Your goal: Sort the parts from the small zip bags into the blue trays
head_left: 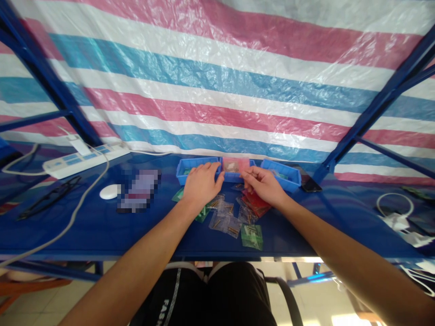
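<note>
My right hand (263, 184) pinches the edge of a small pinkish see-through bag (234, 165), held over the middle blue bin (252, 164). Fingers stretched and thumb apart, my left hand (203, 182) hovers by the right end of the left blue bin (181, 177) and appears to hold nothing. Below and between my hands lie several clear little bags with brass-coloured pins (224, 215). A red bag (258, 203) rests beneath my right wrist, partly covered. Nearer the front edge is a green bag (252, 237); other green pieces show under my left wrist.
Beside my right hand stands another blue bin (290, 179), with a dark phone (310, 180) behind it. To the left are a blurred-out phone-like object (141, 188), a white round item (109, 192), glasses (50, 197) and a power strip (84, 158). A cable (76, 213) crosses the table.
</note>
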The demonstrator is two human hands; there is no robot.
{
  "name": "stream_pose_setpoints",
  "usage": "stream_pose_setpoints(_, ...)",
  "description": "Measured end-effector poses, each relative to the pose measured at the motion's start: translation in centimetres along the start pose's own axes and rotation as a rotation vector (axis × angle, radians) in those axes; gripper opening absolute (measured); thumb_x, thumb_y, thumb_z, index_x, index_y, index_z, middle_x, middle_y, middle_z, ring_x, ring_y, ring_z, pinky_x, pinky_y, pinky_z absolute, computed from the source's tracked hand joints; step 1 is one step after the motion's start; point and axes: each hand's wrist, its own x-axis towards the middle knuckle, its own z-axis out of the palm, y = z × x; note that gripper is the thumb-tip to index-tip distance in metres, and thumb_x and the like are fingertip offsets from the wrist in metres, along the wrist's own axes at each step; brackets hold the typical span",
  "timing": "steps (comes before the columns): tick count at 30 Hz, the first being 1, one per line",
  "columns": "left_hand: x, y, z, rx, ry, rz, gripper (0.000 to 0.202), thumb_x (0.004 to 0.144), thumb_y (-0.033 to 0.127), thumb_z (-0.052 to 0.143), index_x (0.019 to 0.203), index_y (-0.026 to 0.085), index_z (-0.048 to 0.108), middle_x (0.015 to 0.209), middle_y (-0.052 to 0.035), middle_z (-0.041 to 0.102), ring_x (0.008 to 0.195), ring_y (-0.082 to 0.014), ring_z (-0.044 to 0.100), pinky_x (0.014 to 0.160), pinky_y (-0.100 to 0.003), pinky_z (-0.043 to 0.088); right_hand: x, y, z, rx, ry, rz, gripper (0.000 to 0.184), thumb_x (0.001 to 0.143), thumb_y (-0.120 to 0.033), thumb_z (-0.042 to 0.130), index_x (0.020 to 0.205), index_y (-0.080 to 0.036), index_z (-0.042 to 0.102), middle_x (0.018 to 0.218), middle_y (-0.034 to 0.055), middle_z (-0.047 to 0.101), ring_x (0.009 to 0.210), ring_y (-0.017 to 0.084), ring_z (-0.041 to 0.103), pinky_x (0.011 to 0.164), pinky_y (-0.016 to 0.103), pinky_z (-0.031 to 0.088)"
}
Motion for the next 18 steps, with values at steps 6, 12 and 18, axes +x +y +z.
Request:
stream_pose_setpoints(6,0.0,0.4,-0.4,0.002,-0.036,0.027,0.032,0.109,0.037,0.053,0.129,0.025,0.075,0.123,-0.0106,0.069,0.116,-0.0311,0.064,0.104,-0.046,0.053,-0.6,-0.2,0.2,-0.525,-0.230,-0.399,0.030,0.096,-0.047,0.079,0.113,-0.022,0.077,0.116,0.0101,0.077,0.110,0.028,0.071,0.104,0.046,0.055)
stream_pose_setpoints(12,0.0,0.3,-0.3,-0.093,0.046,0.095,0.025,0.106,0.030,0.057,0.114,0.024,0.080,0.134,-0.0099,0.062,0.124,-0.0320,0.057,0.111,-0.050,0.051,-0.4,0.6,0.0,-0.591,-0.379,-0.469,0.027,0.098,-0.024,0.076,0.125,-0.024,0.076,0.121,0.0086,0.079,0.119,0.028,0.069,0.111,0.048,0.054)
stream_pose_setpoints(18,0.0,0.8,-0.1,-0.207,0.083,0.200,0.023,0.107,0.027,0.057,0.113,0.021,0.078,0.131,-0.0103,0.063,0.127,-0.0307,0.057,0.116,-0.049,0.050,-0.2,0.7,-0.1,-0.624,-0.351,-0.433,0.032,0.093,-0.007,0.072,0.120,-0.023,0.078,0.116,0.0074,0.081,0.113,0.027,0.072,0.106,0.047,0.056)
